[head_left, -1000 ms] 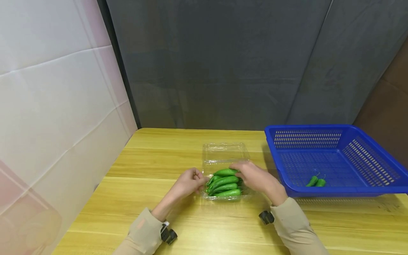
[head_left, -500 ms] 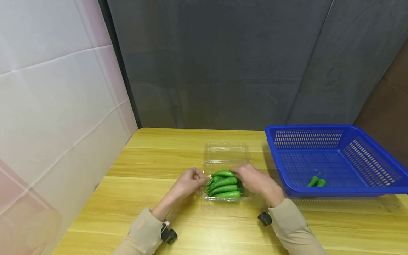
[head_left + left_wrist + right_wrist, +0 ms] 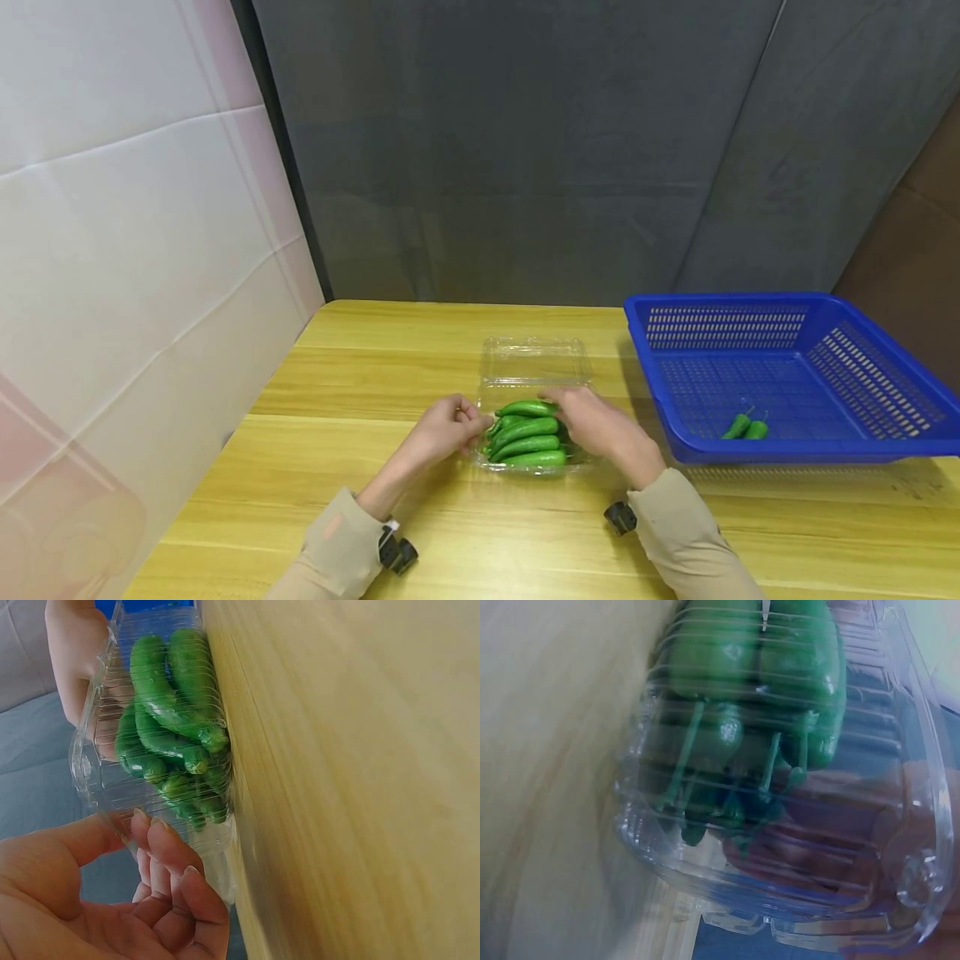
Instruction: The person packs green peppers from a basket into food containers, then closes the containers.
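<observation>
A clear plastic clamshell container (image 3: pixel 536 362) stands on the table with its lid folded back. Several green chili peppers (image 3: pixel 525 432) lie side by side in it, stems mostly to the right wrist side, as seen through the ribbed wall in the right wrist view. My left hand (image 3: pixel 447 427) pinches the container's left wall between thumb and fingertips (image 3: pixel 166 844). My right hand (image 3: pixel 600 421) reaches over the right wall, its fingers at the right end of the rearmost pepper (image 3: pixel 525 408). I cannot tell whether those fingers grip the pepper.
To the right stands a large blue plastic basket (image 3: pixel 641 358) with perforated walls; a few small green peppers (image 3: pixel 746 427) lie in its near corner. The wooden table (image 3: pixel 375 350) ends at a grey curtain (image 3: pixel 487 167), with a pale cloth (image 3: pixel 150 250) at the left.
My right hand has shifted slightly left and toward me, and the rearmost pepper has settled a little left and lower. The container has shifted slightly right. My left hand has stayed in place.
</observation>
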Available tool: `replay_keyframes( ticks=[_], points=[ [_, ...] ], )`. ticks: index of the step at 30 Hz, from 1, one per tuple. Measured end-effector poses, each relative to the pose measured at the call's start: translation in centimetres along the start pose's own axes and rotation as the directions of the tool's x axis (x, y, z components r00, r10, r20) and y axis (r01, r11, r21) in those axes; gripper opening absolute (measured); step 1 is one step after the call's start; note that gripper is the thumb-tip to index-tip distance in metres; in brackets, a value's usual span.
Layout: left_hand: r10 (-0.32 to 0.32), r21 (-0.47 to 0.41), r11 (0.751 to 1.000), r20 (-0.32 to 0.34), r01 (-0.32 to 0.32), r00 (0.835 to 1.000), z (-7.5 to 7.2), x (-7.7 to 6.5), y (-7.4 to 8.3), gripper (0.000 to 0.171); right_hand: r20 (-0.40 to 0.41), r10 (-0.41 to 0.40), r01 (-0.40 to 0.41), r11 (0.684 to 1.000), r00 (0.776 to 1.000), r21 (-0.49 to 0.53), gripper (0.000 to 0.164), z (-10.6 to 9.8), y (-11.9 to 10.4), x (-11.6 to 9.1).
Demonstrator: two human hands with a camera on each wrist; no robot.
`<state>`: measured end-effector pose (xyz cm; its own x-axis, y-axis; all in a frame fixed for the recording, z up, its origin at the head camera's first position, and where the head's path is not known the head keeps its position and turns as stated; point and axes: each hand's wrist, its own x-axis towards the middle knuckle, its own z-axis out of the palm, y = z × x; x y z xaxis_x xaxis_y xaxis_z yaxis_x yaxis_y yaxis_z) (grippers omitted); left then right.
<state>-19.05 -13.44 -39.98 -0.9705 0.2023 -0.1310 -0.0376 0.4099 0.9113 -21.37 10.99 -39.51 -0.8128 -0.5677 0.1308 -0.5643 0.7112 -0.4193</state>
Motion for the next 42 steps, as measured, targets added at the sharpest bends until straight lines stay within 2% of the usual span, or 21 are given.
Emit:
replay_keyframes(
  ticks=[4, 11, 22, 28, 33, 37, 42],
  points=[
    [0.0, -0.001, 1.0, -0.002, 0.0, 1.0, 0.0, 0.0, 0.0, 0.018, -0.028, 0.045, -0.045, 0.999, 0.999, -0.003, 0.015, 0.1, -0.2, 0.0],
    [0.005, 0.006, 1.0, -0.003, -0.005, 1.0, 0.0, 0.0, 0.0, 0.019, -0.072, 0.036, -0.039, 0.998, 0.997, -0.041, 0.01, 0.3, -0.2, 0.2],
    [0.006, 0.002, 1.0, -0.006, -0.006, 1.0, 0.0, -0.2, 0.1, 0.019, -0.111, 0.057, -0.062, 0.997, 0.992, -0.05, 0.015, 0.3, -0.2, 0.1],
    [0.001, -0.005, 1.0, -0.008, -0.001, 1.0, 0.1, -0.3, 0.3, 0.019, -0.1, 0.07, -0.073, 0.997, 0.993, -0.034, 0.017, 0.0, -0.3, 0.1],
    [-0.003, -0.015, 1.0, -0.006, 0.003, 1.0, 0.1, -0.3, 0.4, 0.019, -0.091, 0.084, -0.085, 0.996, 0.992, -0.01, 0.026, -0.6, -0.3, 0.0],
    [-0.01, -0.013, 1.0, -0.008, 0.01, 1.0, 0.1, -0.2, 0.3, 0.019, -0.109, 0.065, -0.065, 0.998, 0.992, 0.001, 0.029, -1.2, -0.3, -0.3],
    [-0.009, -0.002, 1.0, -0.01, 0.009, 1.0, 0.0, -0.1, 0.2, 0.019, -0.157, 0.016, -0.018, 1.0, 0.987, -0.01, 0.025, -2.1, -0.2, -0.6]
  ],
)
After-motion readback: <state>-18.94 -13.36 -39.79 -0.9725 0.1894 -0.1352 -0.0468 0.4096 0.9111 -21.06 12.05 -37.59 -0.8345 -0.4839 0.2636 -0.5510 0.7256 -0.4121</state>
